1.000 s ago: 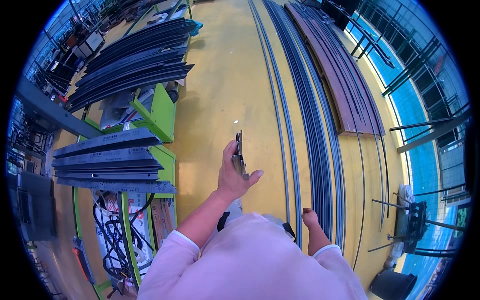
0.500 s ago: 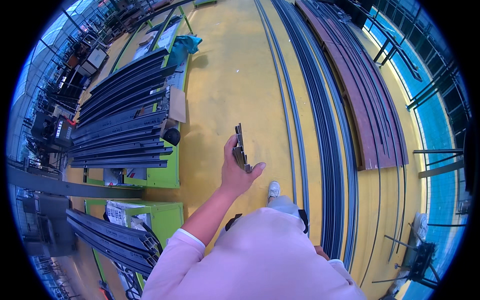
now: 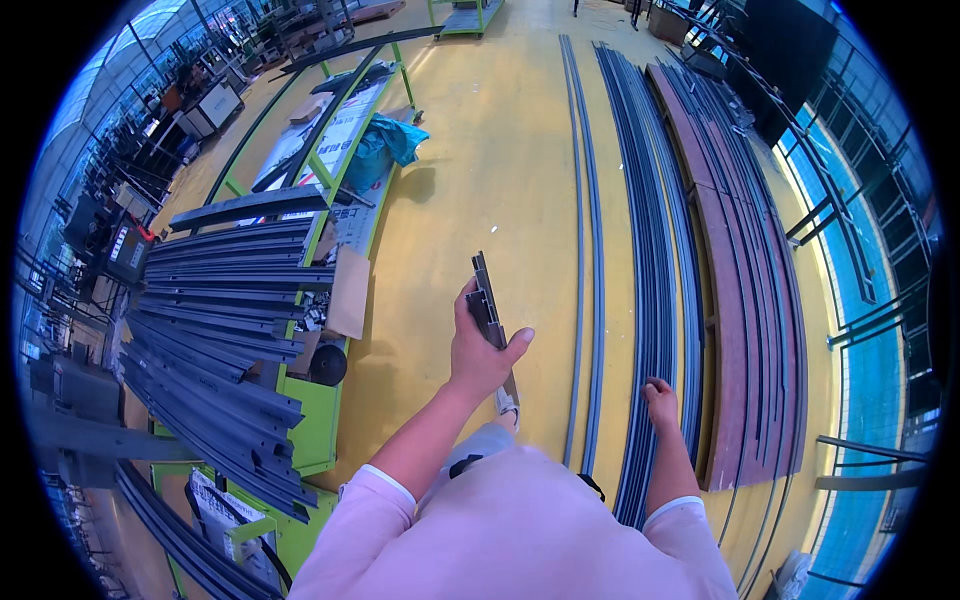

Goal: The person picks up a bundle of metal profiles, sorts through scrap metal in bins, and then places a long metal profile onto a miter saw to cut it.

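Note:
In front of my body, my left hand point(image 3: 480, 350) is closed around a few short dark metal profiles point(image 3: 487, 312), which stick up past the fingers with stepped ends. The thumb lies along their near side. My right hand point(image 3: 660, 406) hangs at my right side, its fingers curled in and nothing visible in them. Below it, a long bundle of dark metal strips point(image 3: 652, 270) lies on the floor; the hand appears over the bundle without gripping it.
At left, a green-framed rack point(image 3: 318, 400) carries many dark profiles point(image 3: 225, 275), a cardboard piece point(image 3: 348, 292) and a teal bag point(image 3: 385, 142). Two thin bars point(image 3: 582, 230) lie on the yellow floor point(image 3: 480, 130). A long reddish-brown platform point(image 3: 745, 320) holds thin rods at right.
I have walked forward past the rack, and the view has turned slightly. My right hand has swung out from beside my body into view. My left hand still grips the profiles.

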{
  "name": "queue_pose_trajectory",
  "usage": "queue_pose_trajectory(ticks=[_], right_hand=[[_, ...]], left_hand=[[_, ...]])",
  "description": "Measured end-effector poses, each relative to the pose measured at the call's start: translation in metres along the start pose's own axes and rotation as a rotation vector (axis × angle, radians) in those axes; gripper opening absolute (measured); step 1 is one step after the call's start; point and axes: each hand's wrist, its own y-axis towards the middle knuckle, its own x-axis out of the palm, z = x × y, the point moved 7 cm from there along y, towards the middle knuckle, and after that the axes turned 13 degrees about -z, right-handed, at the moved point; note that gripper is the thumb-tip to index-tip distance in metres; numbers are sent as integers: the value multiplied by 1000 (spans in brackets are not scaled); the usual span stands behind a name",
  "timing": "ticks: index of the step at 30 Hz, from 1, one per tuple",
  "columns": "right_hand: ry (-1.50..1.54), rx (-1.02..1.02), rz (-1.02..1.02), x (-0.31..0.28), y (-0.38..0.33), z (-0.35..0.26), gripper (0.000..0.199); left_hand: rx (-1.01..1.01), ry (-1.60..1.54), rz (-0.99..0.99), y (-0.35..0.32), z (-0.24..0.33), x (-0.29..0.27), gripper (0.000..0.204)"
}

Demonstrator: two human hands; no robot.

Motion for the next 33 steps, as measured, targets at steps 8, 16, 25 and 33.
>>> queue_pose_trajectory(ticks=[8, 16, 25, 33], right_hand=[[-152, 871, -323, 52, 17, 71, 29], [-302, 998, -312, 26, 215, -51, 21], [-430, 241, -119, 42, 788, -316, 31], [-304, -67, -260, 138, 1117, -617, 33]], left_hand=[[-24, -22, -6, 281, -40, -6, 97], [63, 39, 152, 557, -118, -8, 99], [6, 93, 446, 813, -153, -87, 101], [-117, 4, 619, 1058, -279, -104, 81]])
